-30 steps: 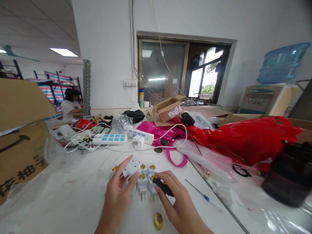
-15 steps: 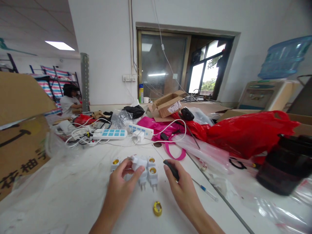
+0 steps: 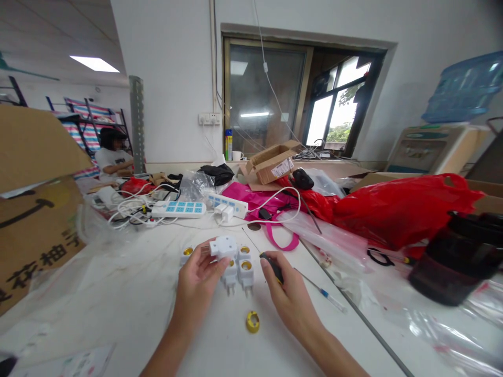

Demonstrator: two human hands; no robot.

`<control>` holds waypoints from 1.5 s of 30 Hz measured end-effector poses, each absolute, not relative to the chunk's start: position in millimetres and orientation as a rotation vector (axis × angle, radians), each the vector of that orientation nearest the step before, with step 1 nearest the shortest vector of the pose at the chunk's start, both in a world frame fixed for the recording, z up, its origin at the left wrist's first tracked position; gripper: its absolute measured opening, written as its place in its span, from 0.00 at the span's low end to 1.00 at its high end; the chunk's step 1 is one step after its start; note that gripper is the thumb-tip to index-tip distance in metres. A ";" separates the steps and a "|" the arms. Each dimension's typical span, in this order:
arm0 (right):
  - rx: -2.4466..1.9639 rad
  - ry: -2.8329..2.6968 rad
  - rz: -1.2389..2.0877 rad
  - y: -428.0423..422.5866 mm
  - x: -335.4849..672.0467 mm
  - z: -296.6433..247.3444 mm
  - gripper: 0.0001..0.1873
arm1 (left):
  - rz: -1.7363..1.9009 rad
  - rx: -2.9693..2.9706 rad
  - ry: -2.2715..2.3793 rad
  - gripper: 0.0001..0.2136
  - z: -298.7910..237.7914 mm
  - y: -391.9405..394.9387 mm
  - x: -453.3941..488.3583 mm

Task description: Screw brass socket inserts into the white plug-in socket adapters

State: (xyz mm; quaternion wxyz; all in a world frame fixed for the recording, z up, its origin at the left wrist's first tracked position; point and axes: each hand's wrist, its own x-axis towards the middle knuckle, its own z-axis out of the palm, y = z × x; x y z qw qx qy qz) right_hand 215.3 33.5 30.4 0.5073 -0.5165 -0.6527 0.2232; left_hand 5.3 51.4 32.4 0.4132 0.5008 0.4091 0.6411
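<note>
My left hand is closed on a white plug adapter, lifted just above the white table. My right hand grips the black handle of a screwdriver, whose thin shaft points up and left toward the adapter. Under and behind the held adapter stand several white lamp-socket adapters with brass insides. A loose brass ring lies on the table between my forearms.
A small blue-tipped tester screwdriver lies right of my right hand. Power strips and white cables, pink and red plastic bags, cardboard boxes, a dark jar and a water dispenser surround the work area. Another person sits far left.
My left hand has turned the white adapter so its flat face shows. My right hand drew the screwdriver away from the sockets to the right. The view tilted slightly upward.
</note>
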 end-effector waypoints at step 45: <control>-0.895 -1.536 0.359 24.1 218.8 28.4 0.18 | 1.203 0.454 0.653 0.11 24.6 33.3 41.7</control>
